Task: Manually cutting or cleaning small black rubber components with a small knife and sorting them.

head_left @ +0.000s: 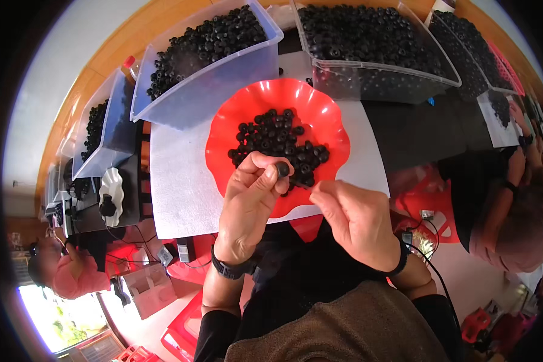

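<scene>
A red scalloped plate lies on a white mat and carries a heap of small black ring-shaped parts. Over the plate's near rim, my left hand pinches one black part between thumb and fingers. My right hand is just right of it with fingers curled and thumb against forefinger; whether it pinches anything is too small to tell. Both wrists wear black bands.
Clear plastic bins full of the same black parts stand behind the plate, with more bins along the left and right. Another person sits at the right, and a further person is at the lower left. Red stools stand below the table edge.
</scene>
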Demonstrator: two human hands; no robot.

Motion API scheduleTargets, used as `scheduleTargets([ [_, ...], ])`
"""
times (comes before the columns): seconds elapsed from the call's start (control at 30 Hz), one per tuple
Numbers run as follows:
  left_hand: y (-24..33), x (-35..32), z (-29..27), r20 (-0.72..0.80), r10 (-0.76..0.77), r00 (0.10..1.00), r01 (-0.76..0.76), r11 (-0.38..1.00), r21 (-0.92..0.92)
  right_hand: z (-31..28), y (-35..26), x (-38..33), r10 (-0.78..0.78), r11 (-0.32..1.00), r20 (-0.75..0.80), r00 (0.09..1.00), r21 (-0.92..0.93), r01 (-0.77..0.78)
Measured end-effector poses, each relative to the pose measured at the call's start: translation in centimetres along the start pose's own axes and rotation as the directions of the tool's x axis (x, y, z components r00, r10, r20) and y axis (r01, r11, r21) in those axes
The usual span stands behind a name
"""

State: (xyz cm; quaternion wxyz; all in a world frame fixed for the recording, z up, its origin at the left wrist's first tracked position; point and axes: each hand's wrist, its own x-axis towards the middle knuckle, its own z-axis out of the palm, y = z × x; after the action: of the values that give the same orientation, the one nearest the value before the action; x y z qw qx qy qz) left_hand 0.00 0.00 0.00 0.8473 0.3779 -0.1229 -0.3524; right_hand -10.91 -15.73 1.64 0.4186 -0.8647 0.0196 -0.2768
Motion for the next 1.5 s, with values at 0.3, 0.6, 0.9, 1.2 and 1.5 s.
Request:
scheduleTargets([
  [0.3,1.4,0.2,0.8,-0.191,-0.028,0.981,0.043,0.996,0.076,-2.2,1.0,-0.4,0.225,0.936,0.085,0.971,0.259,-0.240],
  [0.6,12.8,8.2,1.3,-0.164,0.355,0.921,-0.257,0.865,0.431,-3.3,1.8,-0.9,0.317,0.897,0.072,0.946,0.301,-0.324],
  [0.9,5.0,8.9,-0.7,0.119,-0.118,0.986,-0.099,0.161,0.982,-3.8,2.7,-1.4,0.388,0.859,0.092,0.917,0.324,-0.396],
  [1.2,2.8,9.6,-1.4,0.162,-0.159,0.974,-0.200,-0.261,0.945,-3.9,2.8,-2.0,0.429,0.826,0.143,0.892,0.338,-0.451],
  [1.5,3.5,9.5,-1.0,0.112,-0.175,0.978,-0.159,-0.280,0.947,-3.4,2.9,-2.0,0.411,0.839,0.139,0.901,0.328,-0.434],
])
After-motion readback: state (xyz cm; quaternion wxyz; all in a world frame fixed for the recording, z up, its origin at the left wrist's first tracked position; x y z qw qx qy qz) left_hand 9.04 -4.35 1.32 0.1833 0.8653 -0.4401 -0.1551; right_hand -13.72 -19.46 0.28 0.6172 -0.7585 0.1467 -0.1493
